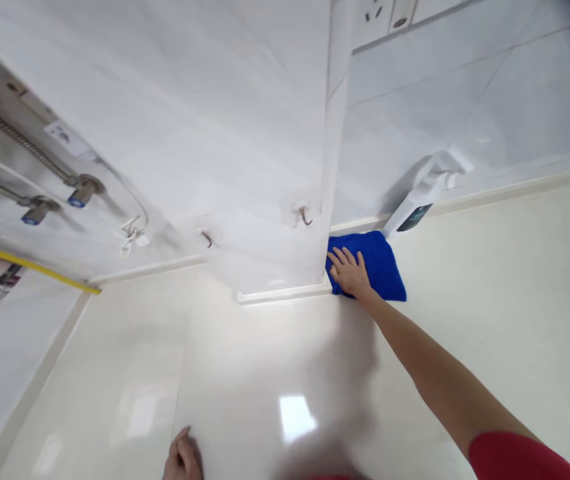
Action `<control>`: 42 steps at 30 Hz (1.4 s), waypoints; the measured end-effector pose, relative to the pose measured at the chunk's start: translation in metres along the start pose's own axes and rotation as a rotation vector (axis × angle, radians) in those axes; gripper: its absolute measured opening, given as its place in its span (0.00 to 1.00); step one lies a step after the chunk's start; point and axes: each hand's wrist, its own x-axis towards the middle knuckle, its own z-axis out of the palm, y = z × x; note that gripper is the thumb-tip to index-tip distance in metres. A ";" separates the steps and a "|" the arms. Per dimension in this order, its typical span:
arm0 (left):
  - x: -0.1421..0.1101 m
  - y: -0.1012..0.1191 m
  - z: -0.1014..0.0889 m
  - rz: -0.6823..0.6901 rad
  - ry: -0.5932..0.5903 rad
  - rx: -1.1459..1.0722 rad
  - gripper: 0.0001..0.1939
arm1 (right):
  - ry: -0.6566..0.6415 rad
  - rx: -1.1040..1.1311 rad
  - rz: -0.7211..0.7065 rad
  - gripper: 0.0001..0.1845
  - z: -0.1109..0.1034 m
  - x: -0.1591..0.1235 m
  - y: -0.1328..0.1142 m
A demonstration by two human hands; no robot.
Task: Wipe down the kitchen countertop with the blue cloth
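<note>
My right hand (349,272) lies flat on a blue cloth (383,267), its fingers spread and pointing toward the wall corner. The cloth is spread on the pale glossy countertop (245,360), against the side of the jutting white wall. Just beyond the cloth, a white spray bottle (422,190) with a dark label stands against the back wall. At the bottom edge my left hand (183,459) rests on the countertop, fingers curled in and nothing visible in them. The frame cuts off part of that hand.
Bare wires (305,215) poke out of the jutting wall (245,167) low down. Shutoff valves (83,193) with braided hoses and a loose white cable (135,235) are at the left. A yellow pipe (29,265) runs there too. A wall socket (373,12) is at the top.
</note>
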 end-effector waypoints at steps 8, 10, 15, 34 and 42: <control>-0.016 0.017 -0.015 -0.005 -0.054 -0.049 0.24 | 0.001 -0.103 0.046 0.31 -0.026 -0.115 0.005; -0.020 0.015 -0.014 0.028 -0.051 -0.087 0.23 | 0.015 -0.111 0.065 0.32 -0.030 -0.144 0.000; -0.020 0.004 -0.007 0.079 -0.027 -0.148 0.21 | 0.060 -0.143 0.108 0.34 -0.038 -0.210 -0.037; -0.025 -0.036 -0.001 0.356 -0.209 -0.565 0.16 | 0.000 -0.061 0.050 0.36 -0.056 -0.365 -0.221; -0.085 -0.169 -0.064 0.309 -0.141 -0.684 0.22 | -0.094 -0.185 -0.076 0.34 -0.046 -0.373 -0.301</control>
